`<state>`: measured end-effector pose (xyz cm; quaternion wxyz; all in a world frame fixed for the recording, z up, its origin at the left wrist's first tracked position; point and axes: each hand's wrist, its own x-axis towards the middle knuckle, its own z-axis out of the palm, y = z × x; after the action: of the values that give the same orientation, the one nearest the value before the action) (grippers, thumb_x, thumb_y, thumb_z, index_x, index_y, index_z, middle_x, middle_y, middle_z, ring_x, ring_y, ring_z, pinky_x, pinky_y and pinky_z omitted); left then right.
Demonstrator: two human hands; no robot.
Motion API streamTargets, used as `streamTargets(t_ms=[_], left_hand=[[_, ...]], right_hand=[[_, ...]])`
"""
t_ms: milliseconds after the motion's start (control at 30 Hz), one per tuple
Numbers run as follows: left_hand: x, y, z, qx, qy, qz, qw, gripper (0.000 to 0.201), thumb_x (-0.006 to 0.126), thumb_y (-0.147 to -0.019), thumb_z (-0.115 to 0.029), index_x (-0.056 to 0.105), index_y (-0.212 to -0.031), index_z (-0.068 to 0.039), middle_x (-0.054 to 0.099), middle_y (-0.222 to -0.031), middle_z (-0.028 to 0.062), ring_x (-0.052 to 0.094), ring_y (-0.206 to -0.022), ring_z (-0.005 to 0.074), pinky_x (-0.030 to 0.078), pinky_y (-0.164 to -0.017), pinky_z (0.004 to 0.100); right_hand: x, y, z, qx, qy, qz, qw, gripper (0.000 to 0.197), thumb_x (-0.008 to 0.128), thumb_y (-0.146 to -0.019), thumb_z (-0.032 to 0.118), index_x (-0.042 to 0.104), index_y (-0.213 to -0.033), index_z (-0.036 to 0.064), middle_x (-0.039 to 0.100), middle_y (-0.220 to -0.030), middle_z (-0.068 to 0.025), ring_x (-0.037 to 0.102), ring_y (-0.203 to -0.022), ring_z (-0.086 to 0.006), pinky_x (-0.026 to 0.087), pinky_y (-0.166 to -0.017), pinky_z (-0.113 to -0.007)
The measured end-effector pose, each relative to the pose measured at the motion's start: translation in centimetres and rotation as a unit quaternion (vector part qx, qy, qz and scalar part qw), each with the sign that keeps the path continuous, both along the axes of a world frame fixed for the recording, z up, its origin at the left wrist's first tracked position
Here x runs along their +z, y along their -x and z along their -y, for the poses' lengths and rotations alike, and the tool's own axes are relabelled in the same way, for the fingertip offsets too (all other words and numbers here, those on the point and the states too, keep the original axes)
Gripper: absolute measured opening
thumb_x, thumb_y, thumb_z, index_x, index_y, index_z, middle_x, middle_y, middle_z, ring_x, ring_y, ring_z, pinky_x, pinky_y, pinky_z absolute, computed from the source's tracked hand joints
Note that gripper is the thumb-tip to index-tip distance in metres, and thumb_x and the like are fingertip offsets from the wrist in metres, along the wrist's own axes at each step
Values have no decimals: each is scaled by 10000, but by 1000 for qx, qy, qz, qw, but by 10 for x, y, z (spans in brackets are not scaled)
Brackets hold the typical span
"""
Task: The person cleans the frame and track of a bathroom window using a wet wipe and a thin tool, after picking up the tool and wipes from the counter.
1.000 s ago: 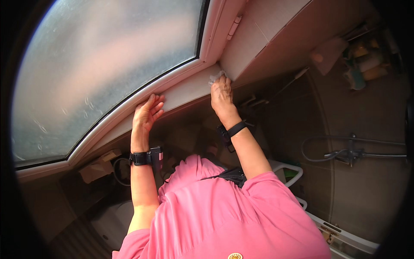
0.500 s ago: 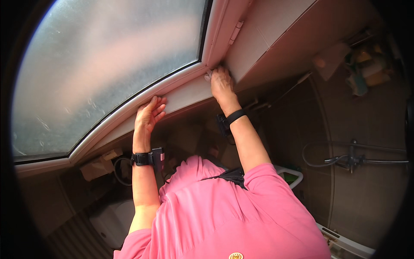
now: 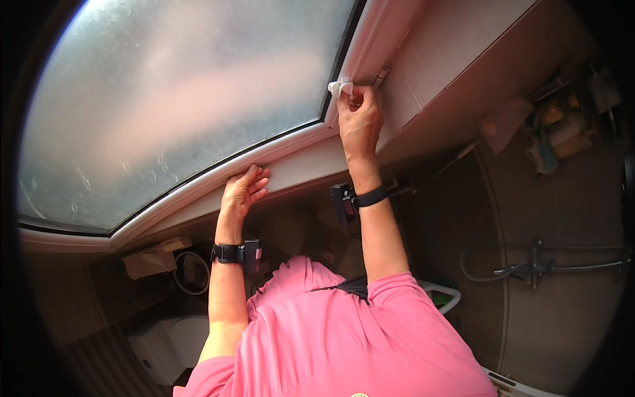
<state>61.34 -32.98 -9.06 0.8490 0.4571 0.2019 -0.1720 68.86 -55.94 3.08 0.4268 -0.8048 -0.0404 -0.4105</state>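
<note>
Notably, the right hand (image 3: 362, 126) has left the inner corner of the sill (image 3: 301, 159), where it stood half a second ago, and is now raised beside the upright of the white window frame (image 3: 372, 41). With it has gone the crumpled white wipe (image 3: 340, 87), earlier largely covered by the fingers and now plainly exposed at the dark seal (image 3: 325, 111) edging the frosted glass (image 3: 198, 99), below and left of the hinge (image 3: 381, 77). Grip on the wipe is narrow: thumb and forefinger pinch it, the bulk protruding beyond the fingertips. Whether it presses on the surface or only hovers cannot be determined. The left hand (image 3: 243, 193) has kept its station at the frame's lower rail, thumb towards the rail and fingers loosely curled over the sill; no object is visible in it. In assessment, the change shifts the wiping from the sill corner to the frame's side member, with the left hand apparently serving as a steady.
</note>
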Motion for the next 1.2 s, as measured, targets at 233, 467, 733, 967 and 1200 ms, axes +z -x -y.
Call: streamTargets(t_ms=[233, 467, 733, 967, 1200], left_hand=[[5, 3, 0, 13, -9, 0, 1000, 260, 616, -840, -277, 578, -948, -44, 651, -951, 102, 631, -703, 114, 536, -579, 249], [4, 2, 5, 13, -14, 3, 1000, 270, 614, -841, -283, 574, -951, -40, 651, -953, 104, 631, -711, 115, 535, -583, 248], [5, 1, 1, 16, -18, 14, 1000, 276, 610, -844, -289, 574, -963, -43, 650, -953, 102, 631, -728, 118, 532, -591, 246], [1, 3, -1, 10, -20, 4, 1000, 281, 629, -829, -290, 574, -958, -46, 650, -951, 106, 629, -710, 119, 534, -579, 257], [-1, 3, 6, 14, -18, 1, 1000, 280, 635, -824, -282, 581, -949, -38, 653, -941, 117, 630, -695, 120, 538, -571, 265]], right_hand=[[-34, 4, -7, -44, -3, -114, 992, 205, 669, -739, 102, 500, -776, -9, 569, -683, -154, 568, -645, -304, 447, -596, -381], [-39, 2, -3, -20, -29, -79, 996, 185, 657, -737, 64, 490, -781, -3, 554, -702, -153, 558, -635, -306, 444, -592, -387], [-15, 2, -7, -5, -25, -77, 997, 179, 639, -769, 107, 501, -781, -6, 560, -729, -174, 559, -659, -338, 447, -600, -395], [-24, 4, 5, 9, 12, -138, 990, 155, 592, -791, 78, 538, -920, 12, 574, -916, -178, 571, -809, -348, 458, -689, -413], [50, -1, -5, -14, 135, 149, 979, 371, 475, -885, 58, 413, -1240, -33, 354, -1318, -213, 377, -1212, -371, 365, -977, -393]])
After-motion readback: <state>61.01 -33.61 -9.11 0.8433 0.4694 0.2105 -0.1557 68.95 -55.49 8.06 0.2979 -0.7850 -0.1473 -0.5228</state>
